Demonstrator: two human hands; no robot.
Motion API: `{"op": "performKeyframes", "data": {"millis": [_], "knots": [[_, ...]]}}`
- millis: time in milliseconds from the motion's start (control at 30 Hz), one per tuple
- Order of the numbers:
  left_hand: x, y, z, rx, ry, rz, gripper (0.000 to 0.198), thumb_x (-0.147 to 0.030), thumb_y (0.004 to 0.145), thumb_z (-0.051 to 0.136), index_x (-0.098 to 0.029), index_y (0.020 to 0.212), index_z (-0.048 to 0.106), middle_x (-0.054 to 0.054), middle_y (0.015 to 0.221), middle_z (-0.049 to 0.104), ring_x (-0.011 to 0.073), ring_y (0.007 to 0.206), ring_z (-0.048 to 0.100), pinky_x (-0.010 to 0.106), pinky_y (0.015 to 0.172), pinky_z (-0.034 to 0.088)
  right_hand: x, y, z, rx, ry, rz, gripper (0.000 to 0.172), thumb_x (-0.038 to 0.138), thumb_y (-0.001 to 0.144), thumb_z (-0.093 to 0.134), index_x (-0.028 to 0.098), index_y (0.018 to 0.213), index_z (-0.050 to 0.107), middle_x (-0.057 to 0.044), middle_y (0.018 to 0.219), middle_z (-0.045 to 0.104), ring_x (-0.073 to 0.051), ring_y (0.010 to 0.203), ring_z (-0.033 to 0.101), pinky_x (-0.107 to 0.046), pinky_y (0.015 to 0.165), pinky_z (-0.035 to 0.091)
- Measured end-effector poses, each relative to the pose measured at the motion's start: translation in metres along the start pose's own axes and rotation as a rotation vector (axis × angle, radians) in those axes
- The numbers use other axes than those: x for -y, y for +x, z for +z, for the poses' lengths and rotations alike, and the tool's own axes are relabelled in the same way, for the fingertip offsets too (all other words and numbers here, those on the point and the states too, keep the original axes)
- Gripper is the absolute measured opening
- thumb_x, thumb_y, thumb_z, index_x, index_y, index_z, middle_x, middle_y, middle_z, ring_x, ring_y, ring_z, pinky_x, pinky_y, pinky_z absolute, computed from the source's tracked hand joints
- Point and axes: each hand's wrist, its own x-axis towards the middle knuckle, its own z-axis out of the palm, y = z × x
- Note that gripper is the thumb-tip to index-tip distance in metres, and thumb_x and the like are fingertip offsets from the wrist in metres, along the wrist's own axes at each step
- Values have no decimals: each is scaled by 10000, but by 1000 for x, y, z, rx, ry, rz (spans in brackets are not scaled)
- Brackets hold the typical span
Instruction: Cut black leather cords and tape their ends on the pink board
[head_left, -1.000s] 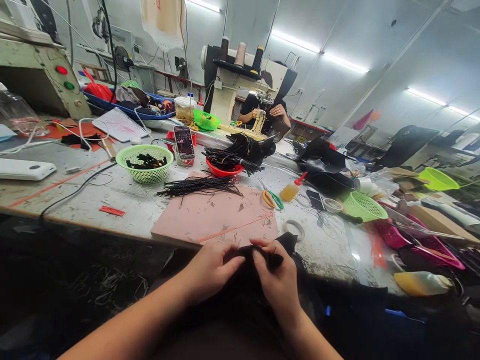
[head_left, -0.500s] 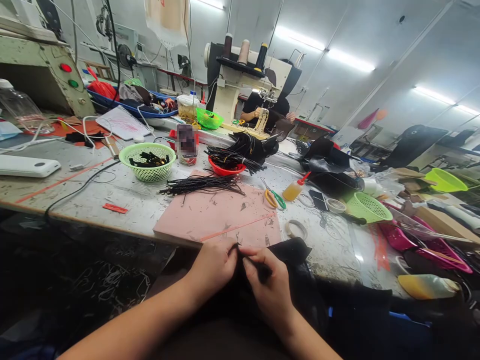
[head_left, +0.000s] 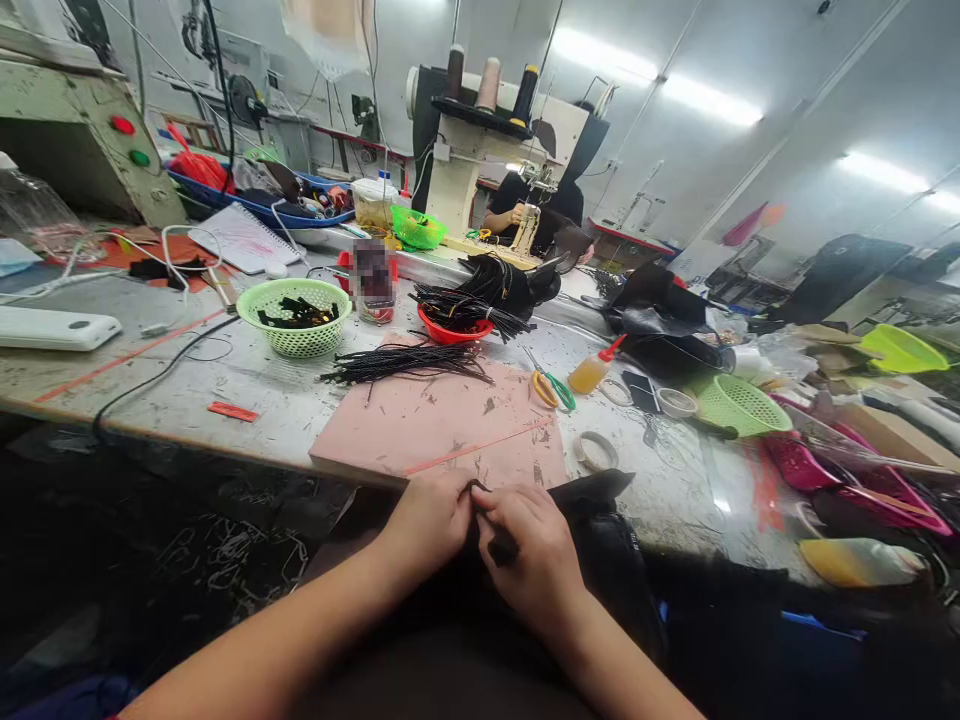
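Observation:
Black material point(head_left: 600, 545) hangs over my lap at the table's front edge. My left hand point(head_left: 435, 520) pinches its dark upper edge. Close beside it, my right hand point(head_left: 529, 535) is closed on the same edge, fingers curled and the back of the hand showing more. The fingertips of both hands nearly meet, just in front of a pink board point(head_left: 442, 425). A bundle of thin black strips point(head_left: 405, 363) lies across the board's back edge.
Scissors point(head_left: 553, 390), a glue bottle point(head_left: 592, 370) and a tape roll point(head_left: 596, 452) lie right of the board. A green basket point(head_left: 294, 318) of black pieces stands left. Behind, a person sits at a sewing machine point(head_left: 457, 150).
My right hand has turned over slightly, its fingers curling closer to my left hand. The black material's corner at the right has shifted a little. The view has moved slightly.

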Motion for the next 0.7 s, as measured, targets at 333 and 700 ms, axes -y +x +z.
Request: {"op": "performKeyframes", "data": {"millis": [333, 700], "knots": [[3, 2, -10, 151, -155, 85, 66, -119, 683, 468, -172, 702, 504, 40, 725, 599, 179, 682, 547, 274, 631, 424, 6, 2, -6, 68, -154, -70, 293, -12, 550, 374, 152, 726, 541, -82, 760, 665, -205, 744, 599, -322, 640, 437], [1, 3, -10, 324, -594, -33, 224, -81, 655, 449, -169, 850, 516, 15, 860, 588, 186, 855, 532, 305, 786, 421, -5, -3, -2, -18, -80, -10, 176, 18, 650, 472, 183, 672, 533, -55, 860, 693, -191, 797, 625, -316, 678, 427]]}}
